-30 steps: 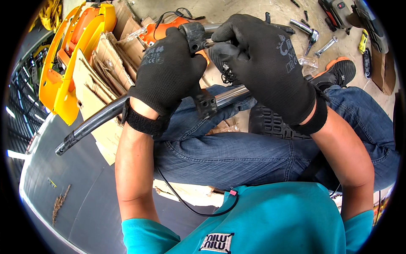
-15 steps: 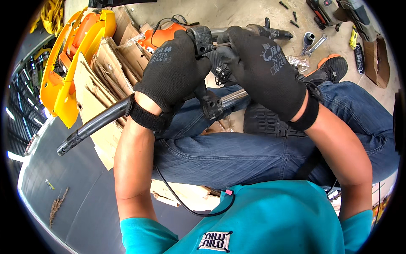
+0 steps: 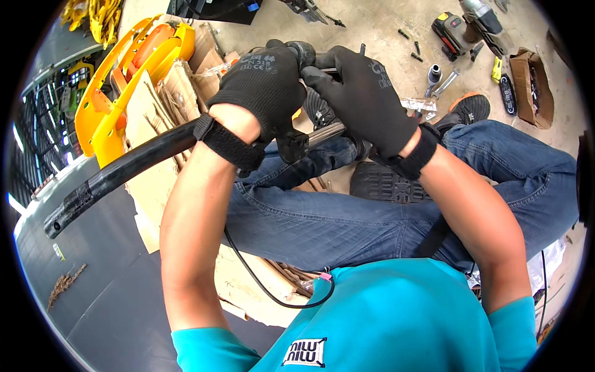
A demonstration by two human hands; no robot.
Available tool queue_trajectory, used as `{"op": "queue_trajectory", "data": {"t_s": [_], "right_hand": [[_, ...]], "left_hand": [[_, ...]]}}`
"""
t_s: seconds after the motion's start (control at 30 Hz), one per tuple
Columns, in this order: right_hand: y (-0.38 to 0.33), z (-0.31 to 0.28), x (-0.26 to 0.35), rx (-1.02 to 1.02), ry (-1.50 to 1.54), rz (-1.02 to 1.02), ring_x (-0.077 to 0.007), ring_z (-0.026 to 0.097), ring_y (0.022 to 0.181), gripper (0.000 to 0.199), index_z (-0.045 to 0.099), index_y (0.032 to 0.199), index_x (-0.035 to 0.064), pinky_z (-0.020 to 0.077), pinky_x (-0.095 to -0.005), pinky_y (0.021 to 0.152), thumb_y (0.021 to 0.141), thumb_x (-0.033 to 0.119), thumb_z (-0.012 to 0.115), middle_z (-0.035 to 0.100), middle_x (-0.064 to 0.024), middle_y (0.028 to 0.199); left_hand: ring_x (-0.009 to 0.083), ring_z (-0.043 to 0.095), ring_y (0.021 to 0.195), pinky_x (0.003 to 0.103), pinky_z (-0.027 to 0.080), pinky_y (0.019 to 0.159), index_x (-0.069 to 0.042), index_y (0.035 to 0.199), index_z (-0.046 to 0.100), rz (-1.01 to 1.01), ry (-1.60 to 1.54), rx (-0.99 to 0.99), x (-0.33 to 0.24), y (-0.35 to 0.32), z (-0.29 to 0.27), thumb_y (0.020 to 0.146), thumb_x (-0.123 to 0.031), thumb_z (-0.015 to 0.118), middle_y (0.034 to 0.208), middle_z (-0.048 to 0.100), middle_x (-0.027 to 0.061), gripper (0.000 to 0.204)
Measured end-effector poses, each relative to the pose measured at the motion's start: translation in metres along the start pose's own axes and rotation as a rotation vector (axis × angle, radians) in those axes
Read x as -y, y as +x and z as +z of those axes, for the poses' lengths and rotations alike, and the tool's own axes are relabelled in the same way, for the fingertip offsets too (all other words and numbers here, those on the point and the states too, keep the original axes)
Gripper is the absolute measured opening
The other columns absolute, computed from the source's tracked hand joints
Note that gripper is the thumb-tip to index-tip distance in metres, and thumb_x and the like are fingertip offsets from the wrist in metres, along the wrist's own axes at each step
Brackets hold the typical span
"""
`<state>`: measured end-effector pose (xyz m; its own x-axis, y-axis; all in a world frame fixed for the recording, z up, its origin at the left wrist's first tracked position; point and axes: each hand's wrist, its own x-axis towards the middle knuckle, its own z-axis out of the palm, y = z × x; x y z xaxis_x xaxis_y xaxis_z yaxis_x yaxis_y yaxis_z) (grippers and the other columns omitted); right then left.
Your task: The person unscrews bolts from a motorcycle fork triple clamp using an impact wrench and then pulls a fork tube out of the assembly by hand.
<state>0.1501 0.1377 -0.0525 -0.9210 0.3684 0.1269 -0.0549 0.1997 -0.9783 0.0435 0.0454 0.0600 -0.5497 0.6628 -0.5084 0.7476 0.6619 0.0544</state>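
A black metal fork assembly (image 3: pixel 133 155) crosses my lap, its long tube rising toward my lower left. My left hand (image 3: pixel 263 87), in a black work glove, is wrapped round the clamp end. Below that hand hang a black bracket (image 3: pixel 291 147) and a silver tube (image 3: pixel 326 132). My gloved right hand (image 3: pixel 365 102) is closed just beside it, with thumb and fingers on a thin metal rod (image 3: pixel 333 70) at the clamp. Both gloves hide most of the rod and the joint, so its kind is unclear.
Yellow plastic panels (image 3: pixel 105 133) lean on flattened cardboard (image 3: pixel 145 105) at my left. On the concrete lie loose bolts (image 3: pixel 417 48), a wrench (image 3: pixel 445 84), a socket tool (image 3: pixel 433 75) and a cordless power tool (image 3: pixel 482 25). A small cardboard box (image 3: pixel 533 90) stands at far right.
The long tube's free end has shifted left, slightly downward, and looks larger. My right hand has moved a little left, nearer my left hand. The whole view has shifted somewhat.
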Motion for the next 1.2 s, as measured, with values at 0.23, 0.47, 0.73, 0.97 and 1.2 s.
{"op": "queue_trajectory", "data": {"t_s": [0.23,0.47,0.73,0.97,1.2], "right_hand": [[0.002,-0.021,0.002,0.084,-0.109,0.094,-0.0397,0.064,0.079,0.026,0.060,0.089,0.0000,0.0493,-0.0453,0.069,0.092,0.025,0.065,0.063,-0.0225,0.079],[0.001,-0.048,-0.007,0.089,-0.017,0.087,-0.0211,0.062,0.064,0.022,0.064,0.089,-0.0001,0.0480,-0.0355,0.061,0.094,0.021,0.063,0.067,-0.0129,0.073],[-0.003,-0.070,-0.016,0.114,0.044,0.066,-0.0166,0.058,0.061,0.021,0.064,0.093,0.0016,0.0473,-0.0331,0.059,0.094,0.023,0.063,0.063,-0.0108,0.071],[-0.003,-0.070,-0.014,0.155,0.066,0.129,-0.0105,0.056,0.060,0.023,0.063,0.091,0.0040,0.0458,-0.0293,0.055,0.096,0.027,0.061,0.064,-0.0041,0.071],[-0.001,-0.071,-0.011,0.168,-0.004,0.148,-0.0094,0.055,0.059,0.025,0.063,0.091,0.0034,0.0449,-0.0275,0.053,0.095,0.028,0.062,0.063,-0.0042,0.070]], "left_hand": [[0.0373,0.068,0.092,0.045,0.055,0.079,-0.003,0.101,0.064,0.019,0.083,-0.172,-0.026,-0.004,0.007,0.083,-0.013,0.063,0.096,0.069,0.0231,0.020],[0.0361,0.070,0.093,0.043,0.055,0.080,-0.001,0.111,0.058,-0.191,0.095,-0.189,-0.065,-0.005,0.003,0.084,-0.025,0.065,0.096,0.071,0.0178,0.036],[0.0359,0.066,0.089,0.041,0.052,0.077,-0.002,0.119,0.058,0.323,-0.321,-0.297,-0.108,-0.090,-0.003,0.082,-0.013,0.071,0.096,0.066,0.0187,0.041],[0.0168,0.065,0.087,0.032,0.051,0.074,0.002,0.107,0.063,-0.187,-0.797,-0.247,-0.020,-0.118,0.033,0.086,-0.017,0.073,0.094,0.067,0.0069,0.030],[0.0070,0.060,0.078,0.023,0.047,0.069,-0.003,0.108,0.062,-0.144,-1.403,-0.166,-0.024,-0.057,0.067,0.093,-0.014,0.066,0.090,0.066,0.0007,0.019]]}}
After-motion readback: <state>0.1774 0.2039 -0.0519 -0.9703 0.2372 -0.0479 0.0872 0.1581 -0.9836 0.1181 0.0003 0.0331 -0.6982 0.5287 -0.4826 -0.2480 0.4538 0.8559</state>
